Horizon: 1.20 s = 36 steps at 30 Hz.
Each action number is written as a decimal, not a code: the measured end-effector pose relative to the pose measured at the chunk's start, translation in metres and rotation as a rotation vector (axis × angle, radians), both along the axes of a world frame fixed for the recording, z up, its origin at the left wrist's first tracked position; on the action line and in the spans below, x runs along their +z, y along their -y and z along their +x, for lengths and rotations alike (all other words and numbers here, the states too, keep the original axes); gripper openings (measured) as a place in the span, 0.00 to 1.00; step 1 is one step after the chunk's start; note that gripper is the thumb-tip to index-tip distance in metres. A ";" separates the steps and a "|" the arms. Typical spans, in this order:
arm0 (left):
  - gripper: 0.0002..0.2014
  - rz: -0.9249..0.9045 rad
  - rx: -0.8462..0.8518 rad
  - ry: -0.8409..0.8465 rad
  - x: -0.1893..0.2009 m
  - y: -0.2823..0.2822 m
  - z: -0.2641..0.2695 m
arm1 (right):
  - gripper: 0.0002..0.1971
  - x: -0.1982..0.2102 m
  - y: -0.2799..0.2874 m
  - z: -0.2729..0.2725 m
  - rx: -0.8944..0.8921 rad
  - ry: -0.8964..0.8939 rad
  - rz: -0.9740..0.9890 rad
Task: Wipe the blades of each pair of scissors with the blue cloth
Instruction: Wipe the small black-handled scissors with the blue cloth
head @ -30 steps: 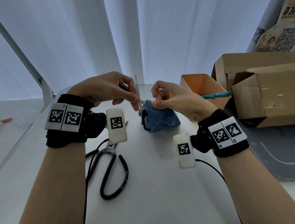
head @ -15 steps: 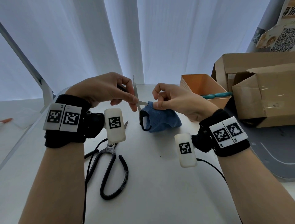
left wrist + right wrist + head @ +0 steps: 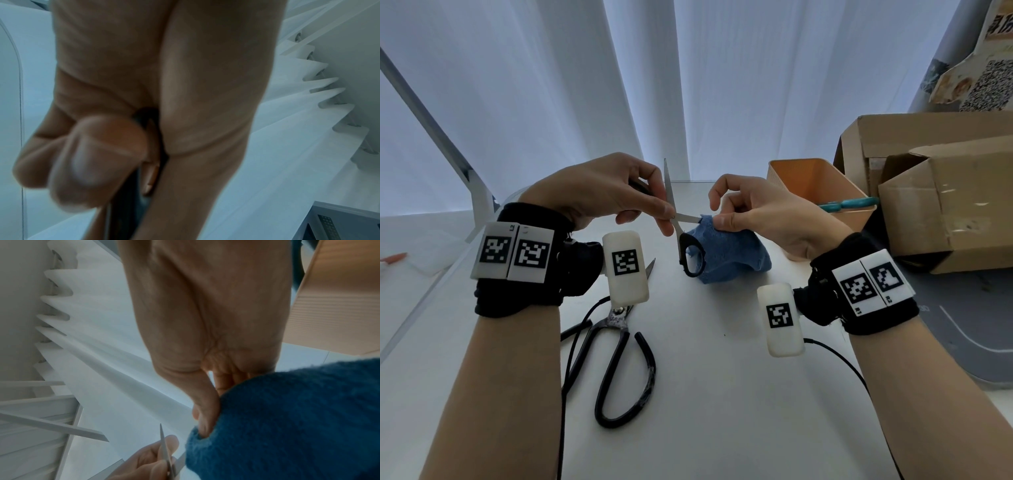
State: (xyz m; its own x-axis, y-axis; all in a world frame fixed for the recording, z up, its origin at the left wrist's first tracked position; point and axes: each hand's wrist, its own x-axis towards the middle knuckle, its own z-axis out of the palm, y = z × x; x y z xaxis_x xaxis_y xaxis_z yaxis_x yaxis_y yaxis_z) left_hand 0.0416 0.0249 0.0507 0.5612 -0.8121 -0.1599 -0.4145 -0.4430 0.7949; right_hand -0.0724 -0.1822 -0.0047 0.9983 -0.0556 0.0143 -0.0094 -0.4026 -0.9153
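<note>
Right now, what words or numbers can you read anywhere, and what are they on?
"L2": on the left wrist tag.
"R1", "R2": on the right wrist tag.
Poster writing: too blurred to read.
Black scissors pivot stamp: too small to read.

small scissors (image 3: 677, 219): shiny metal blades, black plastic loops | blue cloth (image 3: 726, 253): fuzzy, matt | desk (image 3: 722, 394): smooth white | boxes (image 3: 945, 198): matt cardboard

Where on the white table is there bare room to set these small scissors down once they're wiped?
Bare tabletop lies near you, between the large black scissors and the right wrist's cable. Another bare strip runs behind both hands, left of the orange bin. The middle is crowded: blue cloth, small scissors, both hands.
</note>
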 end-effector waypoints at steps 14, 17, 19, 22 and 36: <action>0.09 -0.008 0.064 0.001 -0.001 -0.012 0.010 | 0.04 -0.002 0.008 0.003 -0.214 0.272 0.417; 0.08 0.011 0.030 0.005 -0.001 -0.003 0.005 | 0.05 0.002 -0.005 0.005 -0.134 0.298 0.432; 0.08 0.010 0.023 0.010 -0.001 0.002 0.001 | 0.07 0.002 -0.013 0.005 -0.086 0.264 0.352; 0.08 0.017 0.011 0.021 -0.001 0.008 -0.003 | 0.09 0.000 -0.022 0.006 -0.051 0.209 0.169; 0.07 0.025 -0.029 0.014 0.000 0.008 -0.006 | 0.10 0.001 -0.021 0.003 0.007 0.091 0.092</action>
State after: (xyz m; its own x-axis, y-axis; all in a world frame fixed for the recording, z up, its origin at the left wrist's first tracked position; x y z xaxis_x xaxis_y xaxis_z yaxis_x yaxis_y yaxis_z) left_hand 0.0359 0.0171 0.0508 0.5394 -0.8241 -0.1732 -0.4385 -0.4504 0.7777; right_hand -0.0695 -0.1611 -0.0033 0.9935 -0.0537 0.1001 0.0781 -0.3163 -0.9454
